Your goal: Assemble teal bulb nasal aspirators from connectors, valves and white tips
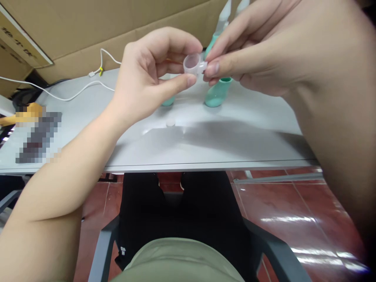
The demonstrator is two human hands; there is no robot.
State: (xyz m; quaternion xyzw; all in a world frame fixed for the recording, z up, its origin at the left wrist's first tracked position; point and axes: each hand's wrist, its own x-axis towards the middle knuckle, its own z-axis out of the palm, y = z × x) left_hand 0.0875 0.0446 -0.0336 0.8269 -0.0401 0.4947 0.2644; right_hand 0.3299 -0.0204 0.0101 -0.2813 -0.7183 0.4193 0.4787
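Note:
My left hand (158, 62) pinches a small translucent plastic cup (192, 64) between thumb and fingertips, its round mouth facing me. With thumb and forefinger, my right hand (232, 58) grips the short clear stub (202, 66) on the cup's right side. Whether the stub is a separate piece cannot be made out. Behind my right fingers stands a mint-green rubber bulb (216, 96) with an open top. Another green bulb (168, 101) is mostly hidden by my left hand. A small clear disc (170, 122) lies on the table below my hands.
Green bulb droppers with white pointed tips (225, 11) stand at the back, partly covered by my right hand. A white cable (73, 96) crosses the grey table (205, 150) at left, near a yellow object (32, 111) and a blurred dark item (39, 137). Cardboard (88, 27) walls the back.

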